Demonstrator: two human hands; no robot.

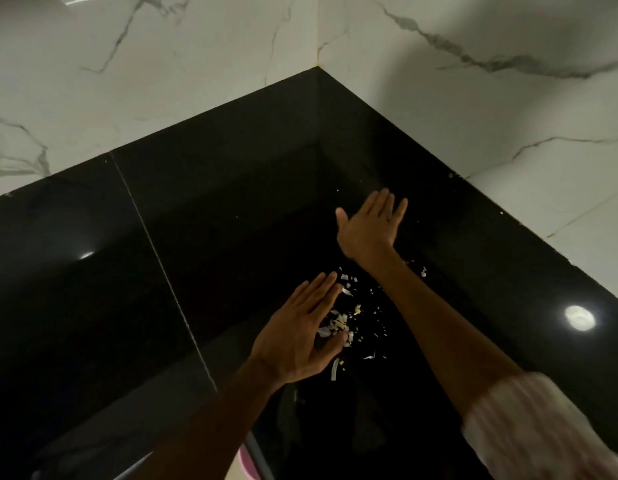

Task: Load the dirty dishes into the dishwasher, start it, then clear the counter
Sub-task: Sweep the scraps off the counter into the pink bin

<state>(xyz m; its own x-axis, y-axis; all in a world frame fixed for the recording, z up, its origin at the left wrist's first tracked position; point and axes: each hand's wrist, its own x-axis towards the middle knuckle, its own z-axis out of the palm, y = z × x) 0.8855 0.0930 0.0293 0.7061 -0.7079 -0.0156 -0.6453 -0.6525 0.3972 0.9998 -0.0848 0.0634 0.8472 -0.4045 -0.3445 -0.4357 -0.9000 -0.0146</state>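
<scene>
Light, loose food scraps [342,323] on the black counter [127,271] probably scatter easily; flat left hand [300,337] cups them, right hand [369,226] spread beyond.

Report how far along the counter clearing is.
No dishes show on the black counter, so loading looks done, though the dishwasher is out of view. In hand: the left hand and right hand, both flat, flank pale food scraps in the corner. Left: gather the scraps, including strays by the right forearm.
</scene>
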